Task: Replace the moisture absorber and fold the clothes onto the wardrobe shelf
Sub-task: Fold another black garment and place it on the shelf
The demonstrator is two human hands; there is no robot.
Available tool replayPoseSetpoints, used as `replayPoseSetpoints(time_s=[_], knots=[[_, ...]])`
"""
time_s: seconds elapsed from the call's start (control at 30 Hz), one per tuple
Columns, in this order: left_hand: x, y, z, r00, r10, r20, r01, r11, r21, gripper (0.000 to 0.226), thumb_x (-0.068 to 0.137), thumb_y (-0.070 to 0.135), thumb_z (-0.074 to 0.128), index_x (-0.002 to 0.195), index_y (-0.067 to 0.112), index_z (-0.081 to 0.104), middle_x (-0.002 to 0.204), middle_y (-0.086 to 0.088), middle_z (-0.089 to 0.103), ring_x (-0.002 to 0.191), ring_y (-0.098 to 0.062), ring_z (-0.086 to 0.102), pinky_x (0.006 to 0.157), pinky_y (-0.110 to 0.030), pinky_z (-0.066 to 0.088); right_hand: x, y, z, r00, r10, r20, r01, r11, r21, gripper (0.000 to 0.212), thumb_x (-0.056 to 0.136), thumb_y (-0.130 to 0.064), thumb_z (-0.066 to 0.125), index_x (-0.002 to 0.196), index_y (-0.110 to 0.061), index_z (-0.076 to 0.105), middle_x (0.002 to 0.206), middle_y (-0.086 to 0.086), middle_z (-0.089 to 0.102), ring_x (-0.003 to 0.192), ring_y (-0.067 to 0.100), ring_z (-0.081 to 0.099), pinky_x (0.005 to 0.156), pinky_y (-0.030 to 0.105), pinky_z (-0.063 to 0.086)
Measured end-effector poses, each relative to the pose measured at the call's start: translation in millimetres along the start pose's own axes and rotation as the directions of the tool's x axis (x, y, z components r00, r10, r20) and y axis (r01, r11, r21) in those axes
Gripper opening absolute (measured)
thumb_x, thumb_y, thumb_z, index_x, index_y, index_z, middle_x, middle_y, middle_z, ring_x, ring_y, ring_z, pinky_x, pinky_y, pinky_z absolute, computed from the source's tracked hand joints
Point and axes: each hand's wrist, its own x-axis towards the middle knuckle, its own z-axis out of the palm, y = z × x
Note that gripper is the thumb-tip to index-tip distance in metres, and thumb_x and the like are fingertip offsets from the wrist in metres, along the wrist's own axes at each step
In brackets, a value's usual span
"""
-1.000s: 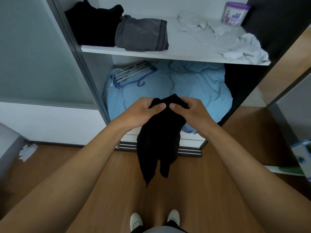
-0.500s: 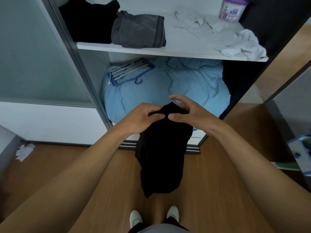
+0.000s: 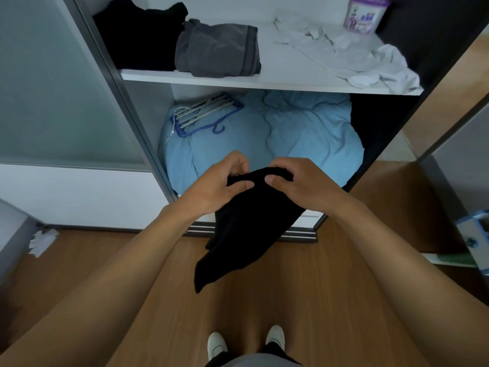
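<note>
Black cloth (image 3: 248,221) hangs in front of the wardrobe, lower than the shelf (image 3: 264,82) and over the wood floor. The left hand (image 3: 225,184) and the right hand (image 3: 299,184) are close together, and both pinch its top edge. It looks soft, light and floppy, so I think the top corners are the best place to hold it. The purple moisture absorber tub (image 3: 366,14) stands at the back of the shelf. Its label is too blurry to read.

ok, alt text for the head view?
The left hand and right hand pinch the top of a black garment hanging before an open wardrobe. Its shelf holds folded dark clothes, a crumpled white garment and a purple-lidded tub.
</note>
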Motion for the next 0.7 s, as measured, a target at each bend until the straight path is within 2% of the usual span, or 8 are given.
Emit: replayPoseSetpoints(time_s=[0.07,0.17,0.27,0.4,0.47,0.53,0.6,0.7], knots=[[-3.0,-4.9,-1.9,1.0,-0.004,-0.019,0.003,1.0,-0.008,0.022,0.094,0.016,0.067,0.096,0.026,0.048,0.075,0.019,0.059,0.067,0.004,0.054,0.065,-0.013,0.041,3.4,-1.2,0.6,1.0,0.003,-0.018,-0.003,1.0,0.025,0.012,0.097,-0.025,0.058,0.098,-0.018,0.067,0.088,-0.004,0.067,0.085,0.014,0.062,0.083,0.04,0.049],[-5.6,-9.7,-1.3,0.997,-0.024,-0.07,0.019,0.997,-0.071,0.021,0.092,0.011,0.069,0.097,0.02,0.05,0.081,0.008,0.062,0.07,-0.003,0.056,0.068,-0.016,0.044,7.7,-3.3,3.6,0.999,0.014,-0.034,-0.013,0.999,0.053,0.016,0.098,-0.019,0.056,0.107,-0.016,0.069,0.1,-0.003,0.07,0.097,0.013,0.063,0.09,0.033,0.049],[-5.9,-9.9,2.1,0.996,-0.038,-0.081,0.027,0.992,-0.126,0.018,0.091,0.004,0.068,0.096,0.013,0.054,0.083,-0.002,0.065,0.074,-0.006,0.06,0.072,-0.016,0.046,9.6,-7.3,6.4,0.998,0.029,-0.051,-0.027,0.999,0.023,0.018,0.098,-0.017,0.055,0.111,-0.017,0.067,0.107,-0.004,0.068,0.103,0.013,0.061,0.089,0.025,0.045],[-2.8,-11.4,6.3,0.992,-0.064,-0.107,0.042,0.98,-0.194,0.017,0.088,-0.004,0.068,0.091,0.011,0.063,0.084,0.006,0.071,0.078,0.001,0.066,0.076,-0.013,0.048,11.8,-15.0,11.8,0.993,0.062,0.105,-0.043,0.983,-0.178,0.025,0.093,-0.018,0.054,0.115,-0.021,0.064,0.113,-0.001,0.065,0.105,0.018,0.059,0.093,0.037,0.047],[-0.2,-11.0,9.2,0.991,-0.072,-0.109,0.049,0.978,-0.205,0.018,0.088,-0.005,0.068,0.09,0.013,0.064,0.08,0.012,0.072,0.075,0.001,0.067,0.072,-0.012,0.048,13.6,-19.0,16.7,0.984,0.11,0.141,-0.066,0.955,-0.288,0.027,0.09,-0.019,0.054,0.114,-0.022,0.065,0.111,0.001,0.064,0.102,0.022,0.06,0.087,0.039,0.049],[1.5,-10.3,12.2,0.99,-0.081,-0.116,0.055,0.976,-0.211,0.021,0.088,-0.003,0.069,0.089,0.017,0.063,0.079,0.009,0.073,0.072,-0.001,0.066,0.067,-0.013,0.047,16.8,-19.5,20.5,0.991,0.124,0.041,-0.106,0.945,-0.308,0.024,0.089,-0.019,0.053,0.108,-0.019,0.068,0.105,0.003,0.064,0.097,0.024,0.06,0.08,0.035,0.047],[1.5,-11.6,14.0,0.99,-0.096,-0.102,0.07,0.969,-0.237,0.022,0.089,0.0,0.069,0.089,0.02,0.059,0.082,-0.004,0.073,0.069,-0.009,0.064,0.064,-0.019,0.048,19.7,-16.3,22.4,0.988,0.136,-0.073,-0.151,0.946,-0.288,0.022,0.089,-0.017,0.05,0.1,-0.014,0.069,0.099,0.003,0.065,0.092,0.024,0.06,0.075,0.032,0.044],[-2.8,-17.5,14.0,0.993,-0.099,-0.057,0.085,0.973,-0.214,0.022,0.089,0.003,0.07,0.091,0.021,0.058,0.087,-0.01,0.071,0.076,-0.01,0.064,0.072,-0.02,0.05,21.8,-12.0,24.5,0.978,0.148,-0.144,-0.184,0.941,-0.285,0.02,0.089,-0.014,0.047,0.087,-0.01,0.067,0.087,0.004,0.064,0.083,0.025,0.059,0.067,0.031,0.038]])
